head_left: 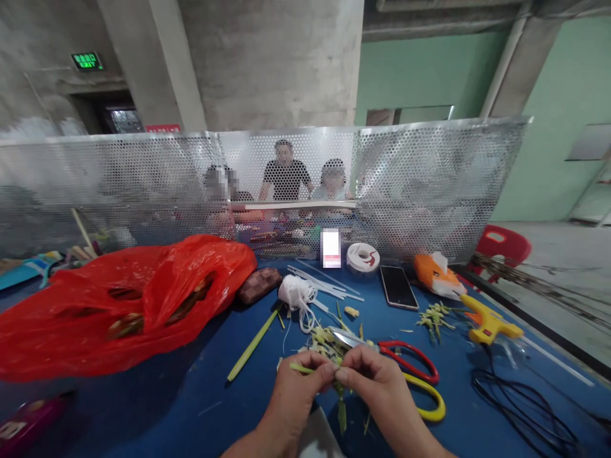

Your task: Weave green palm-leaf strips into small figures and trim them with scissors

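Both hands meet low in the middle of the head view, thumbs and fingers pinched together. My left hand (294, 401) is closed on a slender green plant piece (301, 368), whose end pokes out past the fingers. Fingertip to fingertip with it, my right hand (382, 388) also pinches the green piece; the exact grip is partly hidden. Green shreds (342, 413) show below the fingertips. Just beyond lie scissors with one red and one yellow handle (432, 407), blades over pale green peelings (322, 340). A longer green stalk (252, 346) rests to the left.
A red plastic bag (191, 337) fills the left side. Farther back are white string (296, 292), a ribbon spool (363, 257), a phone (399, 287) and an orange tissue pack (436, 275). At right sits a yellow glue gun (494, 326) with a black cable. A perforated metal screen (420, 184) borders the table; people sit behind it.
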Demonstrator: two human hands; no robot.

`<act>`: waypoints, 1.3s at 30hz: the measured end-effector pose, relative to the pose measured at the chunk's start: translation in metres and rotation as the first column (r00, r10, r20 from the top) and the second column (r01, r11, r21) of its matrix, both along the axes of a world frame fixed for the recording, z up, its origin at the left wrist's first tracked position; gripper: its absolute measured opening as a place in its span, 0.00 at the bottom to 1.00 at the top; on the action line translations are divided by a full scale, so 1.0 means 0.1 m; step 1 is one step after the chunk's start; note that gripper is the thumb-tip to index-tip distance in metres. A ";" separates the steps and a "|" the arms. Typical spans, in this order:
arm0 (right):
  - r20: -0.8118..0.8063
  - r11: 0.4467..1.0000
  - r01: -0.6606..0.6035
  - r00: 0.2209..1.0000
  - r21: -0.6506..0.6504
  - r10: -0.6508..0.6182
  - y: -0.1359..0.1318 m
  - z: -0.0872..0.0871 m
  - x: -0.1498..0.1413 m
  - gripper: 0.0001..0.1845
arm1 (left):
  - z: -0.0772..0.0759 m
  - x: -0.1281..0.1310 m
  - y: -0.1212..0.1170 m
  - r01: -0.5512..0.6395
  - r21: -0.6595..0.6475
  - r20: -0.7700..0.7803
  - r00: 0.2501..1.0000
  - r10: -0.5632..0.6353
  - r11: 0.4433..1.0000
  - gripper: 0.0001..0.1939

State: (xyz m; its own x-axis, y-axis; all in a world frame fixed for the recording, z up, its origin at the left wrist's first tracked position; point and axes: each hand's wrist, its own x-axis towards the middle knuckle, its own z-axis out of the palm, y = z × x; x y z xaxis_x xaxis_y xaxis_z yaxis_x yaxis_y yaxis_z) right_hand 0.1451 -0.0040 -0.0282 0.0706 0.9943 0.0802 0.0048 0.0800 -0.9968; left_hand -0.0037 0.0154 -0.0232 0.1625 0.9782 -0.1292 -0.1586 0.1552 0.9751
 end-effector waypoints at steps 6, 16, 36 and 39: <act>-0.145 0.991 -0.053 0.989 -0.124 0.035 -0.05 0.19 -0.02 0.23 | 0.10 0.01 -0.04 -0.041 -0.140 0.063 0.997 0.050 0.989 0.16; -0.231 0.951 -0.175 0.966 -0.253 0.116 -0.10 0.25 0.04 0.22 | 0.15 0.02 -0.08 0.058 -0.202 0.198 0.980 -0.017 0.978 0.17; -0.242 0.962 -0.136 0.967 -0.237 0.077 -0.09 0.30 0.07 0.24 | 0.19 0.04 -0.12 0.084 -0.203 0.201 0.979 -0.042 0.976 0.10; -0.260 0.967 -0.114 0.964 -0.226 0.052 -0.09 0.30 0.07 0.27 | 0.18 0.03 -0.10 0.059 -0.183 0.206 0.978 -0.020 0.981 0.09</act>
State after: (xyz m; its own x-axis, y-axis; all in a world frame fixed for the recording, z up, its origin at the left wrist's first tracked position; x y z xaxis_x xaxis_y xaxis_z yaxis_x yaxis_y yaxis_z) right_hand 0.1518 -0.0125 0.0017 -0.0258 0.9854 -0.1683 -0.2439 -0.1695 -0.9549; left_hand -0.0011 0.0050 -0.0050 0.2422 0.9320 -0.2697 -0.3393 0.3418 0.8764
